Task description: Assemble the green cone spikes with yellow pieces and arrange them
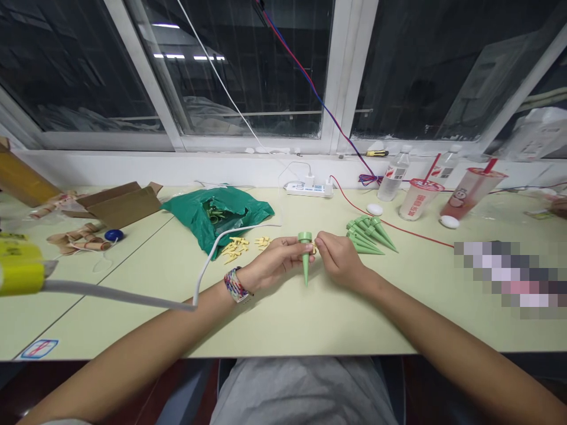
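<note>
My left hand (282,258) is closed around a green plastic spike (305,263), whose wide cap is up and whose point is down. On the spike's right side, a small yellow plastic piece (314,247) is pinched by the fingers of my right hand (340,257); it touches or nearly touches the spike. Left of my left hand lies a loose group of yellow pieces (235,250), with a smaller cluster (263,242) beside it. A pile of similar green spikes (371,234) rests beyond my right hand.
A torn green bag (195,215) with green parts inside lies at back left. A white cable (208,271) crosses in front of it. Farther left are a cardboard box (119,203) and wooden toys (91,239). Drink cups (419,202), a bottle (393,177) and a power strip (308,189) stand along the back.
</note>
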Demonstrator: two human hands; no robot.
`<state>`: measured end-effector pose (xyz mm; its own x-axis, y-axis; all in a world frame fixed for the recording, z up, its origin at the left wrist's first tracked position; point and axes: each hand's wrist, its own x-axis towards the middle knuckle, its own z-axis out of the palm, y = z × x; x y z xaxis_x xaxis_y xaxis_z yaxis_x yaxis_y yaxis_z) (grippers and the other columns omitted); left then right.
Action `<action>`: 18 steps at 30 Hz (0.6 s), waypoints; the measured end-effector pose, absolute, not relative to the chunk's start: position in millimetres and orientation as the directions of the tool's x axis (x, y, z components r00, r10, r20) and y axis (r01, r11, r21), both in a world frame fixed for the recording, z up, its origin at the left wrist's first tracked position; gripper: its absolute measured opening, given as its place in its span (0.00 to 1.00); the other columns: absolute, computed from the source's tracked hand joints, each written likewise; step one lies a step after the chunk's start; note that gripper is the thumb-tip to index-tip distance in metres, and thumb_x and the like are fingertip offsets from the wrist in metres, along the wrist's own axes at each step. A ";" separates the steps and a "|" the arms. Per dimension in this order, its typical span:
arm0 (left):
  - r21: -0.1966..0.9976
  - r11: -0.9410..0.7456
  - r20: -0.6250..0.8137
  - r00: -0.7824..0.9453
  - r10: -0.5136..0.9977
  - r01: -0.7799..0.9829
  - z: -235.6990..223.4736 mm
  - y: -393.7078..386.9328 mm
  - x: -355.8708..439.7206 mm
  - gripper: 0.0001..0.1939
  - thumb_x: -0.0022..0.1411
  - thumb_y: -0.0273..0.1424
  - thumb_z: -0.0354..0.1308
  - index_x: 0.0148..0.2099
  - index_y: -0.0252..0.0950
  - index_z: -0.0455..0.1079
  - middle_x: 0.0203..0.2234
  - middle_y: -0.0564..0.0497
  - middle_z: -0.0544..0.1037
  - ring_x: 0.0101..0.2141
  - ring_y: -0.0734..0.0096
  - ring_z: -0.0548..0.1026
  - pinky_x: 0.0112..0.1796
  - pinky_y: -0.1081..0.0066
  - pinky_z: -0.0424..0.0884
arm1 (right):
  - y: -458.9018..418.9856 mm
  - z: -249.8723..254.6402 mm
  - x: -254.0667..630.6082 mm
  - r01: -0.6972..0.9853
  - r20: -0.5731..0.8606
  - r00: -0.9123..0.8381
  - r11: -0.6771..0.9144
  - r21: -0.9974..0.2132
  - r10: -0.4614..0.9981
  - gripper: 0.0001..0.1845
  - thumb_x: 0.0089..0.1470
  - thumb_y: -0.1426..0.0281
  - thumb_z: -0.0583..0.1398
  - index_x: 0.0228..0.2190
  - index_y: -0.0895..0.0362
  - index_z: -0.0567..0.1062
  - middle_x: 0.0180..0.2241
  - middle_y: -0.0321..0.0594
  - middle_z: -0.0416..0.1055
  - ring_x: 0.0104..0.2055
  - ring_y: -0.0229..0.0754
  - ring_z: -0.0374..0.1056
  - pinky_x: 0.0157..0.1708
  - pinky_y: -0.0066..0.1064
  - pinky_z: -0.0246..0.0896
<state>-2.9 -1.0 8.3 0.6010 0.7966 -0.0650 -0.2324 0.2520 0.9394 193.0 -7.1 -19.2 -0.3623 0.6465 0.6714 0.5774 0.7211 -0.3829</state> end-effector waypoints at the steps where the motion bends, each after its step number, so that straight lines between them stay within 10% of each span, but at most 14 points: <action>1: 0.942 0.244 -0.062 0.596 0.801 -0.230 8.0 -1.1 -2.6 0.14 0.57 0.35 0.73 0.39 0.30 0.77 0.34 0.48 0.79 0.36 0.72 0.77 0.41 0.73 0.73 | -6.7 -18.9 194.0 0.589 0.673 -0.373 0.724 -0.361 0.639 0.15 0.71 0.68 0.46 0.28 0.52 0.56 0.24 0.34 0.57 0.24 0.40 0.51 0.28 0.34 0.44; 7: 0.986 0.028 0.055 0.483 0.874 -0.162 5.6 0.5 -0.3 0.15 0.55 0.35 0.74 0.39 0.31 0.76 0.34 0.46 0.80 0.38 0.65 0.79 0.42 0.67 0.74 | -6.4 -19.0 190.4 0.550 0.613 -0.317 0.666 -0.503 0.724 0.16 0.72 0.67 0.46 0.28 0.52 0.57 0.24 0.34 0.60 0.25 0.40 0.55 0.29 0.33 0.47; 18: 0.958 0.171 -0.015 0.557 0.830 -0.229 2.6 -3.6 4.1 0.13 0.59 0.36 0.71 0.37 0.29 0.78 0.30 0.46 0.79 0.31 0.73 0.74 0.37 0.71 0.70 | -12.9 -14.8 184.2 0.474 0.542 -0.302 0.617 -0.629 0.784 0.15 0.71 0.66 0.49 0.29 0.52 0.60 0.26 0.35 0.71 0.27 0.40 0.64 0.31 0.32 0.55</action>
<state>4.1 -3.6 2.6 0.5570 0.8304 -0.0148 -0.2291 0.1708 0.9583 184.2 -12.9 -14.8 -0.3025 0.7843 0.5417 0.4736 0.6169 -0.6287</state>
